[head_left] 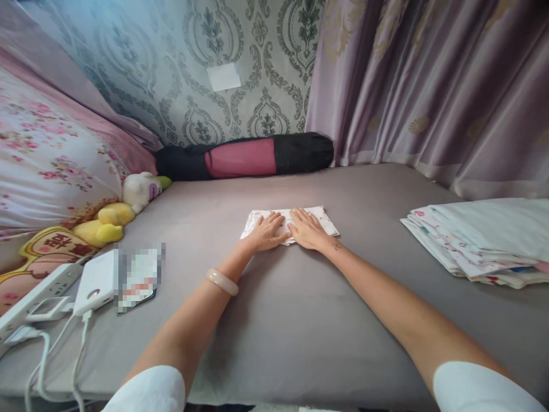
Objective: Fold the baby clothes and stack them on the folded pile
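Note:
A small folded white cloth (318, 216) with a faint pattern lies flat on the grey sheet (326, 320). Both hands rest on top of it, side by side, thumbs nearly meeting. My left hand (268, 232) covers its left part, fingers stretched out and pointing away from me. Over the middle and right part lies my right hand (306, 229), its fingers flat and slightly spread. The palms hide much of the cloth's near side. A pale bangle (222, 282) circles my left forearm.
To the right sits a stack of folded cloths (484, 240). A black and pink roll-shaped bag (244, 157) lies along the wall. On the left are plush toys (139, 191), a white power bank (96, 280), a power strip (43, 297) with cables, and a blurred-out item (140, 277).

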